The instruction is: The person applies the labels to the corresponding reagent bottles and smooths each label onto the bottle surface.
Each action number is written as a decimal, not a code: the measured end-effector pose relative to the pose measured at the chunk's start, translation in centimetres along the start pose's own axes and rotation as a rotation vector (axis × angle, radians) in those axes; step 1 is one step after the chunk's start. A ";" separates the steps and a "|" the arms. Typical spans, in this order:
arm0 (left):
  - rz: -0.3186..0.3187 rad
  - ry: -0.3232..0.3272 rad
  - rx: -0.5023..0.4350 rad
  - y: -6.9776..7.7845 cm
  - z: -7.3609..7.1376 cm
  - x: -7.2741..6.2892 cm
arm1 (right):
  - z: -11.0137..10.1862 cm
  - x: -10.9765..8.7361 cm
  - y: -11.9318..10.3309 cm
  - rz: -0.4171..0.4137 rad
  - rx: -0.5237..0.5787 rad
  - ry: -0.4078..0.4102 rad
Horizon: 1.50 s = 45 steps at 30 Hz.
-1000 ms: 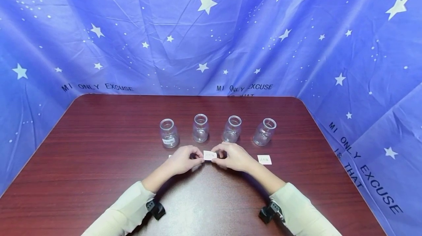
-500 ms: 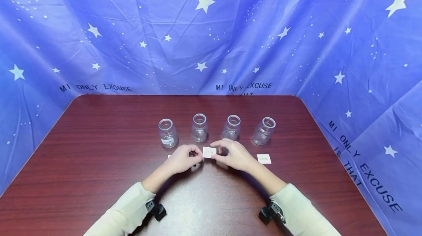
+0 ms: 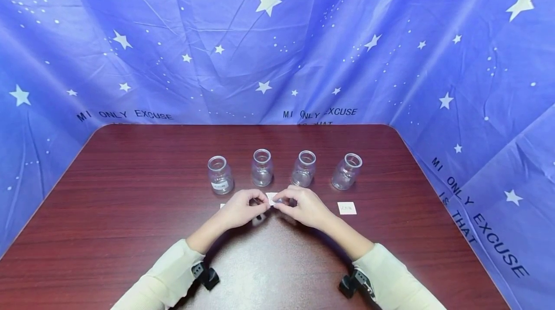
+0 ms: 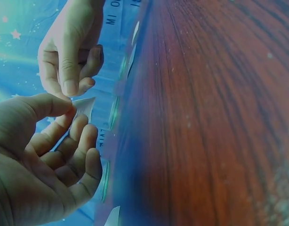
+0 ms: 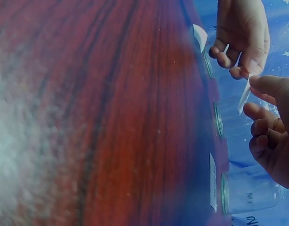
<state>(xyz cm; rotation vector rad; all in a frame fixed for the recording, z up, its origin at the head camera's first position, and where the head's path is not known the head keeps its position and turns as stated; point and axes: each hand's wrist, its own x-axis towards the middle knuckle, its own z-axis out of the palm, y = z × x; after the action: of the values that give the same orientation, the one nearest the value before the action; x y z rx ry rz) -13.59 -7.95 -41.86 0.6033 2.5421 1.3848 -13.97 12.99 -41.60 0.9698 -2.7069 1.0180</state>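
Observation:
A small white paper label (image 3: 271, 197) is held between both hands, in front of the middle jars. My left hand (image 3: 243, 210) pinches its left edge between thumb and forefinger, the other fingers loosely curled in the left wrist view. From the other side my right hand (image 3: 306, 207) pinches the label at the same corner, fingertips almost meeting those of the left. In the right wrist view the label (image 5: 244, 98) appears nearly edge-on, apart from the tabletop. Much of its face is hidden by the fingers.
Several glass jars stand in a row behind the hands; the leftmost jar (image 3: 220, 177) bears a white label (image 3: 220, 186). A written label (image 3: 347, 208) lies before the rightmost jar (image 3: 346, 173). Another label (image 3: 222, 206) is mostly covered by the left hand. A blue starred curtain (image 3: 217, 83) surrounds the table (image 3: 130, 233).
The right thumb and forefinger, spread wider at the label's right side half a second ago, have moved left and closed at its corner. The label has turned and shows less face. The left hand stays.

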 end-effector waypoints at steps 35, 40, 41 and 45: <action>0.042 0.001 -0.055 0.5 0.1 0.2 | 0.2 -0.1 0.0 0.070 0.122 0.052; 0.039 -0.004 -0.072 0.4 0.1 0.1 | 0.2 -0.2 0.1 0.082 0.137 0.079; 0.037 -0.005 -0.072 0.4 0.1 0.0 | 0.2 -0.2 0.2 0.086 0.138 0.086; 0.024 -0.009 -0.071 0.3 0.1 -0.1 | 0.0 -0.2 0.2 0.114 0.173 0.107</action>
<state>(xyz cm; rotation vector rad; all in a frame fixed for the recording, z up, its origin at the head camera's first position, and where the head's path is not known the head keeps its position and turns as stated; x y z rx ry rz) -13.41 -7.76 -41.63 0.6270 2.4750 1.4703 -13.89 13.23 -41.78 0.7672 -2.6475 1.3044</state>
